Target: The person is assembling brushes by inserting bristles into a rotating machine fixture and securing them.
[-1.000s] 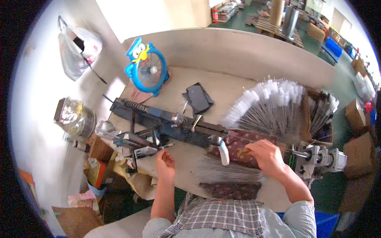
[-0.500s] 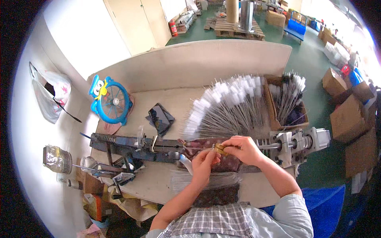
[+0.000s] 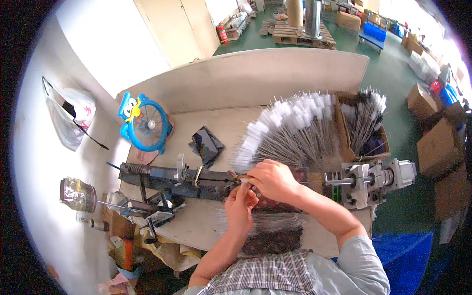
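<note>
White piece | by right end of dark machine bar, over counter | left hand: fingertips pinching it | right hand: fingers bent beside it, grip hidden, cannot tell

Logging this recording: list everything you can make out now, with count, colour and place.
Workbench: one, beige, centre
Machine rail: one, black, bench left to centre
Motor unit: one, grey, bench's right end
Fan: one, blue, bench's far left
Flat items: count unclear, black, beyond the rail
Brushes: many, white-tipped, fanned right of centre
Box: one, brown, right of them
Wires: many, grey, near edge
Patterned cloth: count unclear, maroon, under wires
Bag: one, whitish, left wall
Jar: one, clear, below bag
Extinguisher: one, red, background
Trolley: one, blue, background right
Cartons: several, brown, right floor
Left hand: one, bare, by rail's right end
Right hand: one, bare, beside it; grip unclear
</note>
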Action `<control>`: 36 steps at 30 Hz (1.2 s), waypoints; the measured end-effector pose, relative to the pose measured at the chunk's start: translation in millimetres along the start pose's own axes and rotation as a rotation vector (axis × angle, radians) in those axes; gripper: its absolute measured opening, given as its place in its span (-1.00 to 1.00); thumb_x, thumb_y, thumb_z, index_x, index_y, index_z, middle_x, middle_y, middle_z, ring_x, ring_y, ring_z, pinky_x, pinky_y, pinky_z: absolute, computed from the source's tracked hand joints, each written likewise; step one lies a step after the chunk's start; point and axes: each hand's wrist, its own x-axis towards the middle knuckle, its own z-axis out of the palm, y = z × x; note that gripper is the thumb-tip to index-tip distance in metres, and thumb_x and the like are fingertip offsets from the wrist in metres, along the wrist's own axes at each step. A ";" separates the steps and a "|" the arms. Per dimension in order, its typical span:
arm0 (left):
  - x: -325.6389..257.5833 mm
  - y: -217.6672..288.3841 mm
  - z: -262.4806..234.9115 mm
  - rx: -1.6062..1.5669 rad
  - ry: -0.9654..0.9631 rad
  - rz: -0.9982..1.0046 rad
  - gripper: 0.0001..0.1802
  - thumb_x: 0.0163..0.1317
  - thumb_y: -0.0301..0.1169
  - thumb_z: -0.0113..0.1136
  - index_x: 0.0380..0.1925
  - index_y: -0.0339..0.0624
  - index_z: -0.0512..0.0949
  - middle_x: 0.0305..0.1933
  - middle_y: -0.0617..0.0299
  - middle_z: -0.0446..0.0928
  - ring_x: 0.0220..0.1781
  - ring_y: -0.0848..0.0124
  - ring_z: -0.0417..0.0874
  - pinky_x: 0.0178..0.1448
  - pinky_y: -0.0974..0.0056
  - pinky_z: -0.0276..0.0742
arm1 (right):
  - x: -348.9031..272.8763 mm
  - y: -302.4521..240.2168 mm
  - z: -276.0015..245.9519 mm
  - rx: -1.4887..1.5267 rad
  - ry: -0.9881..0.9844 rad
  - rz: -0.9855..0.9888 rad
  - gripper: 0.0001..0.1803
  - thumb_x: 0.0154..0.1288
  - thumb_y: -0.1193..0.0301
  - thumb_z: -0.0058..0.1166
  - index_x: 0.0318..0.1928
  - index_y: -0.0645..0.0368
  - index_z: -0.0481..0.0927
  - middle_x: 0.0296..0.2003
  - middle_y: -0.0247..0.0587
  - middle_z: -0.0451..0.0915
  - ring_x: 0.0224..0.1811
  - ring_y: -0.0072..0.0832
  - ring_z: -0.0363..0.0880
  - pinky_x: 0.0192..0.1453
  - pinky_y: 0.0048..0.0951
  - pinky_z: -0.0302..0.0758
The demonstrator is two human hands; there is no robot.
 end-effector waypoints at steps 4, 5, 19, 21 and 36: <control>-1.4 0.5 -8.8 0.148 -0.130 0.036 -0.72 0.32 -0.22 0.01 -0.35 -0.23 0.48 -0.49 0.24 0.52 -0.49 0.46 0.54 -0.38 0.40 0.48 | 0.8 -3.5 -13.9 0.154 -0.100 0.115 -0.79 0.11 0.30 0.05 -0.36 0.16 0.63 -0.44 -0.20 0.59 -0.29 -0.23 0.54 -0.18 -0.27 0.48; -2.9 2.2 -8.5 0.201 -0.159 -0.001 -0.67 0.35 -0.17 -0.05 -0.32 -0.25 0.47 -0.46 0.21 0.53 -0.48 0.43 0.56 -0.38 0.39 0.48 | -1.2 -3.3 -10.1 0.191 -0.095 0.151 -0.76 0.12 0.29 0.05 -0.33 0.17 0.64 -0.40 -0.14 0.60 -0.27 -0.20 0.55 -0.17 -0.26 0.48; 4.7 -2.9 -3.4 -0.243 -0.047 -0.029 -0.69 0.37 -0.18 -0.14 -0.20 -0.22 0.40 -0.21 0.21 0.49 -0.18 0.42 0.51 -0.04 0.29 0.40 | -6.0 -36.4 16.4 -0.109 0.205 0.101 -0.64 -0.09 0.25 0.24 -0.24 0.12 0.62 -0.32 -0.32 0.60 -0.18 -0.36 0.51 -0.12 -0.32 0.39; 2.0 -0.9 0.0 -0.264 -0.028 -0.026 -0.70 0.36 -0.20 -0.11 -0.28 -0.24 0.41 -0.32 0.22 0.50 -0.29 0.45 0.52 -0.13 0.33 0.41 | -9.0 -31.8 17.0 -0.121 0.275 0.097 -0.65 -0.13 0.26 0.26 -0.27 0.11 0.63 -0.30 -0.35 0.60 -0.18 -0.38 0.51 -0.11 -0.34 0.39; -4.1 -0.8 15.6 -0.210 -0.003 0.016 -0.97 0.21 -0.52 0.07 -0.36 -0.22 0.45 -0.39 0.29 0.49 -0.31 0.51 0.55 -0.17 0.39 0.48 | -27.9 -11.7 0.9 -0.081 0.332 -0.066 -0.77 -0.06 0.28 0.19 -0.30 -0.07 0.64 -0.29 -0.45 0.56 -0.15 -0.42 0.48 -0.03 -0.33 0.36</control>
